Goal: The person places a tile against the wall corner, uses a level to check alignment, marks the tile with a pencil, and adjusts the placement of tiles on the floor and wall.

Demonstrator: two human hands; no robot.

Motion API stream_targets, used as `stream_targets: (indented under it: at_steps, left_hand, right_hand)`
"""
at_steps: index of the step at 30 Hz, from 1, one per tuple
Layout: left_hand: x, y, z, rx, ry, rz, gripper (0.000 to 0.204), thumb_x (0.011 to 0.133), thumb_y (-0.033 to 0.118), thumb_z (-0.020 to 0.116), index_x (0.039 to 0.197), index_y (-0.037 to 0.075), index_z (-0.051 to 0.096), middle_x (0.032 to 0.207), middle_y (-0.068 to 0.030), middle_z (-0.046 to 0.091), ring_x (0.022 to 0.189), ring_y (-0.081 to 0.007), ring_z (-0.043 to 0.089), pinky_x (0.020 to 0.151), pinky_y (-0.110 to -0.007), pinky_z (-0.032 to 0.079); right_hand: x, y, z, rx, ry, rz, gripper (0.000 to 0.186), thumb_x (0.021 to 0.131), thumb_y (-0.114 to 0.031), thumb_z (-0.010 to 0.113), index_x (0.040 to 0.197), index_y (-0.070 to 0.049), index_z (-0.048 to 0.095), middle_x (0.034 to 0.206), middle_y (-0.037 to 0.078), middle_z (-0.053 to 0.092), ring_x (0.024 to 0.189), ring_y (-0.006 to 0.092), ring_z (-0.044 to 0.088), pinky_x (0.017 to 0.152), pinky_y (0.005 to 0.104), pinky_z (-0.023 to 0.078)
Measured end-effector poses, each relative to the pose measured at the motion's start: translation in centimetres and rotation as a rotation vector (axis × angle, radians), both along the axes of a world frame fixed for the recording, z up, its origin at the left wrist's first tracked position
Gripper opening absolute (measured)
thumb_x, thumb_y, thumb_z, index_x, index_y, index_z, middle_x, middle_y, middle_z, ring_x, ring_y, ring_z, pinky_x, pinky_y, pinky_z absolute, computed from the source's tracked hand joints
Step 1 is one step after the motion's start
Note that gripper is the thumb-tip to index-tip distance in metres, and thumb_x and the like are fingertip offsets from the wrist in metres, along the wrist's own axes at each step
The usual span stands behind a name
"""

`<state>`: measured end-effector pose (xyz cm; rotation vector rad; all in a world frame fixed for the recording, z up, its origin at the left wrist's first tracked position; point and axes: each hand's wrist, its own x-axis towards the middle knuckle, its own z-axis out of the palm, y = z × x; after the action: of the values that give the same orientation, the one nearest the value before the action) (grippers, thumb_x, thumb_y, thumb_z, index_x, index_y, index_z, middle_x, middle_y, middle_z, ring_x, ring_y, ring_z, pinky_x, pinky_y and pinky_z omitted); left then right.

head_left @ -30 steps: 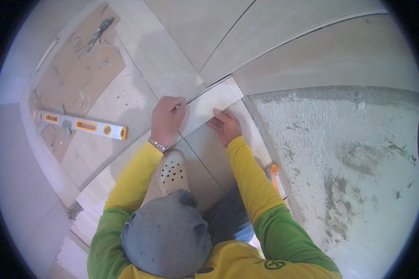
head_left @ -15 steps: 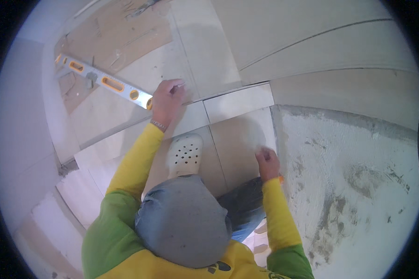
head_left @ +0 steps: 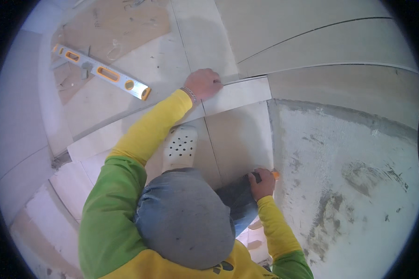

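Strip (head_left: pixel 242 96) lay along the far edge of the tread (head_left: pixel 242 139), long axis running rightward from my nearer left hand (head_left: pixel 204 84); right hand (head_left: pixel 263 182) met an orange item (head_left: pixel 276 175). Fingers curled; grips indiscernible.

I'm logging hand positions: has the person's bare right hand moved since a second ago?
Yes: the bare right hand has moved down the view, away from the narrow, pale rectangular tile.

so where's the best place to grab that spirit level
Probably the long orange-rimmed slot mid-bar, reaching from the right, where the left hand is: the spirit level lies slotted face up, so the opening should offer an edge to hook.
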<state>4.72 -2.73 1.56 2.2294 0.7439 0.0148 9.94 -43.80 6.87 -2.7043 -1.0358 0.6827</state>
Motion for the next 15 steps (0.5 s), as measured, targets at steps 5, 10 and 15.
stream_targets:
  at_steps: [5, 10, 15]
  left_hand:
    - [0.0, -0.3, -1.1, 0.067, -0.068, 0.018, 0.023, 0.079, 0.028, 0.058, 0.082, 0.009, 0.071, 0.091, -0.0134, 0.065, 0.090, -0.0328, 0.062, 0.080, -0.042, 0.050]
    - [0.4, -0.3, -0.8, 0.154, -0.035, 0.004, 0.022, 0.079, 0.027, 0.058, 0.081, 0.009, 0.071, 0.090, -0.0129, 0.065, 0.088, -0.0318, 0.062, 0.079, -0.042, 0.051]
    - [0.7, -0.6, -1.5, 0.183, -0.133, -0.005, 0.024, 0.080, 0.025, 0.054, 0.080, 0.007, 0.069, 0.086, -0.0122, 0.063, 0.089, -0.0317, 0.061, 0.079, -0.044, 0.050]
  right_hand:
    - [0.1, 0.0, -0.3, 0.010, -0.040, 0.024, 0.029, 0.077, -0.029, 0.071, 0.093, -0.006, 0.067, 0.100, 0.014, 0.067, 0.100, 0.0340, 0.060, 0.091, 0.0434, 0.045]
    - [0.1, -0.1, -0.2, 0.038, -0.095, 0.047, 0.030, 0.078, -0.030, 0.071, 0.094, -0.005, 0.068, 0.101, 0.013, 0.067, 0.101, 0.0335, 0.059, 0.092, 0.0432, 0.044]
    - [0.1, -0.3, -0.4, 0.016, -0.108, 0.055, 0.030, 0.078, -0.030, 0.071, 0.095, -0.005, 0.068, 0.102, 0.013, 0.067, 0.102, 0.0331, 0.059, 0.093, 0.0427, 0.044]
